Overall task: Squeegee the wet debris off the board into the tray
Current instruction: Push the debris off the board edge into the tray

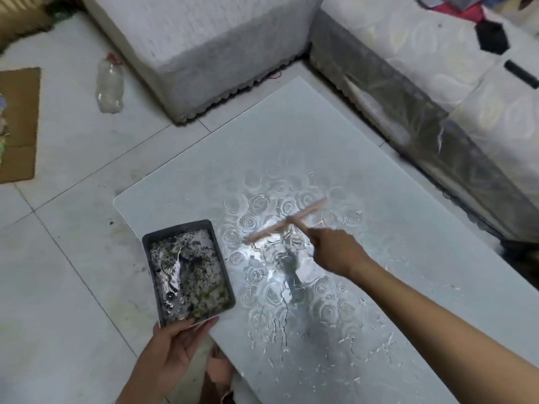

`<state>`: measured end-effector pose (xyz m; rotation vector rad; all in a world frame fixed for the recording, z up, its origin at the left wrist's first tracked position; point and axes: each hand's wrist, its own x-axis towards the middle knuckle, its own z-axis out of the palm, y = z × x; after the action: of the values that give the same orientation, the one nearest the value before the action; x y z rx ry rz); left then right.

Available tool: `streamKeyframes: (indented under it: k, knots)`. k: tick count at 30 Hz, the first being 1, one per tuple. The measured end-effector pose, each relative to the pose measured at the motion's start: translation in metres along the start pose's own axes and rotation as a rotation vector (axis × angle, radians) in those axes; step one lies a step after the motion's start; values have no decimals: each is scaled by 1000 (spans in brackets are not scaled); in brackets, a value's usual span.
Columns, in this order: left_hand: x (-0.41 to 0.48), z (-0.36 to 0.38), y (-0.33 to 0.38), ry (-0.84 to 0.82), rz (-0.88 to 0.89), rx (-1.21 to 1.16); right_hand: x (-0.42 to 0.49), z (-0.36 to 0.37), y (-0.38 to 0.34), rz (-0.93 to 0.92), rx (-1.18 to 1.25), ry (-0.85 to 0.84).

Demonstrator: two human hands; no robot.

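A large pale board (306, 147) with a rose pattern lies on the tiled floor, its middle wet and shiny with water streaks (280, 272). A dark rectangular tray (151, 237) holding grey water and dark debris sits against the board's left edge. My left hand (178, 342) grips the tray's near edge, thumb on the rim. My right hand (335, 252) holds the handle of a wooden T-shaped squeegee (287, 223), whose blade lies across the wet patch just right of the tray. The blade is blurred.
A crushed clear plastic bottle (109, 86) lies on the floor at the back left. Flat cardboard (17, 123) sits at the far left. A white foam block (201, 45) and a patterned mattress (437, 91) border the board at the back and right.
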<state>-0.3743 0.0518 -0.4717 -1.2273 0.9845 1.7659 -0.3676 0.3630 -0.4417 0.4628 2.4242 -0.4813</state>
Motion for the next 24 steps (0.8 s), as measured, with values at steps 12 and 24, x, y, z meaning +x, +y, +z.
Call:
streamKeyframes:
  k: [12, 24]
  knots:
    - [10, -11, 44, -32, -41, 63, -10, 56, -44, 164, 27, -57]
    - [6, 5, 58, -95, -86, 112, 38, -28, 1, 338, 114, 37]
